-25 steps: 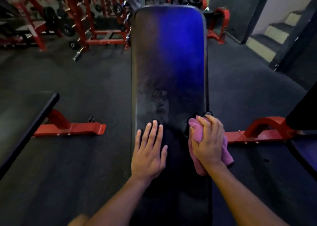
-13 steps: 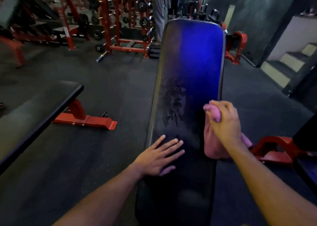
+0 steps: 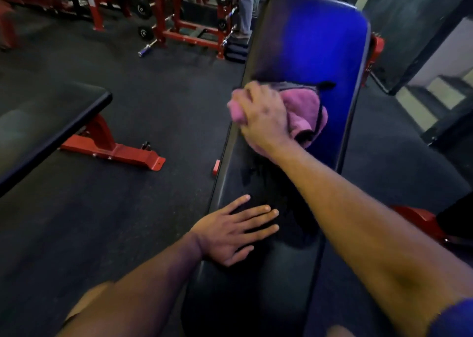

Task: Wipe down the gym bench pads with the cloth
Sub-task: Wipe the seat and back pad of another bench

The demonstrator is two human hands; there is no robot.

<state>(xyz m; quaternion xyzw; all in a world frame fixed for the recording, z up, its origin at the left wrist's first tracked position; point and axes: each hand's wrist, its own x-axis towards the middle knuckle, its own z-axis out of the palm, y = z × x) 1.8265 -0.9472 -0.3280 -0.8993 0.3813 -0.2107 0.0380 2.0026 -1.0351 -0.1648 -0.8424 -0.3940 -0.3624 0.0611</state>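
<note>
Your left hand [image 3: 230,231]: flat, fingers straight and spread, palm resting on the near left part of the bench pad [image 3: 302,55]. Bench pad: black, long axis running away from you, far end tilted slightly right. Your right hand [image 3: 263,116]: farther up at the pad's left edge, fingers curled round the bunched pink cloth [image 3: 304,114], pressing it on the pad. Beyond: red weight racks [image 3: 179,27].

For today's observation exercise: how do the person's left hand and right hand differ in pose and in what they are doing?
The left hand lies flat with fingers spread, holding nothing; the right hand grips the bunched pink cloth. The left sits nearer the person; the right reaches further along. Both rest on the long black padded bench.
</note>
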